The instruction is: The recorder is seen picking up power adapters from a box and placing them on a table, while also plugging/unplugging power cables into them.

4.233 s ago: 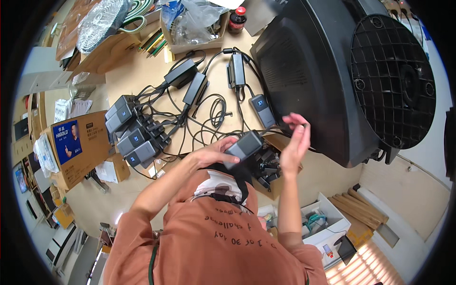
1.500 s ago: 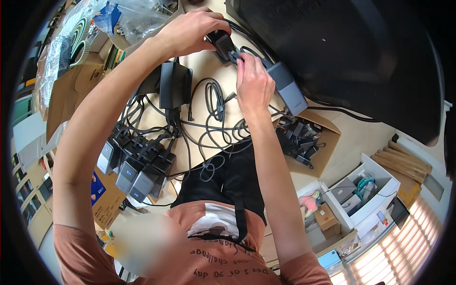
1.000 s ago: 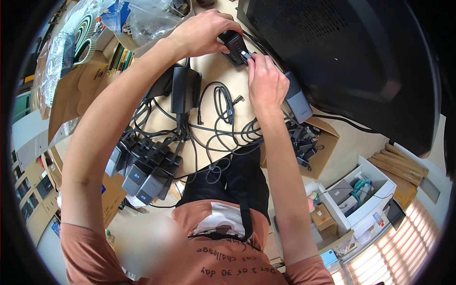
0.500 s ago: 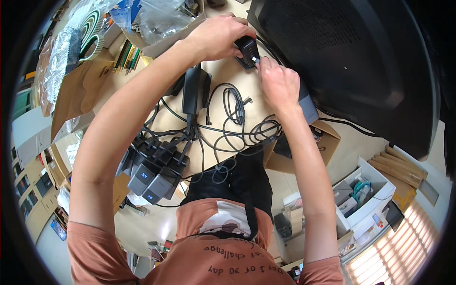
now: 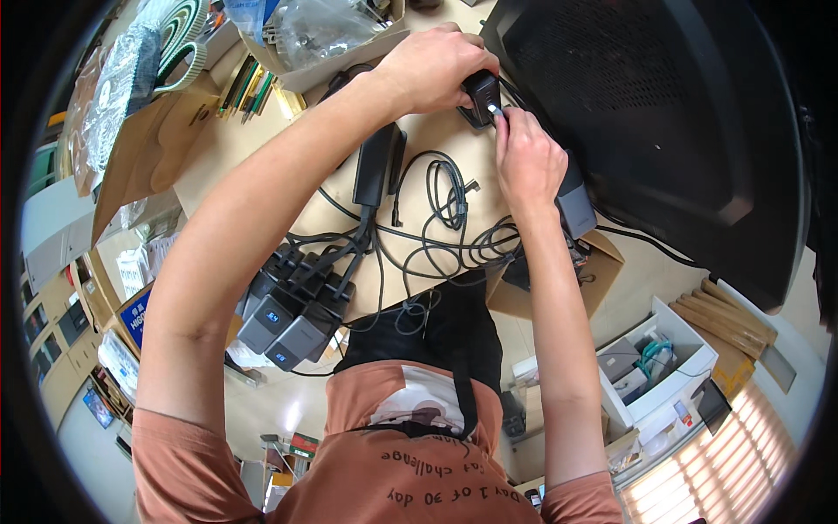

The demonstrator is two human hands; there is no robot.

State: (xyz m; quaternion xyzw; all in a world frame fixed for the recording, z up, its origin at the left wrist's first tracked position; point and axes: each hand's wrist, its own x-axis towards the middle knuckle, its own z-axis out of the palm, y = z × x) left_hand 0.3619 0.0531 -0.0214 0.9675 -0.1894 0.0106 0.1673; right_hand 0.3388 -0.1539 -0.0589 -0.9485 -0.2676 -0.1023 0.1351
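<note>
My left hand point(image 5: 441, 68) is closed around a small black block-shaped device point(image 5: 481, 90) near the far edge of the table. My right hand point(image 5: 531, 162) pinches a small plug with a pale tip point(image 5: 494, 110) against the device's near face; whether it is seated in a port cannot be made out. Closer to me lies a coiled black cable point(image 5: 447, 194) with angled plugs. Left of it rests a long black power adapter point(image 5: 376, 166). Several grey power banks point(image 5: 298, 336), two with lit displays, sit bunched with black cables at the table's near left edge.
A large black monitor point(image 5: 628, 113) rises at the right, close to my right hand. Behind my left arm stands a cardboard box point(image 5: 336, 65) with plastic bags. Pencils point(image 5: 247, 87) lie at the far left. An open carton point(image 5: 602, 271) sits below the table's right edge.
The view has shifted, so the table and hands appear a little further right. Both hands keep their hold at the black device, and the plug stays against its face.
</note>
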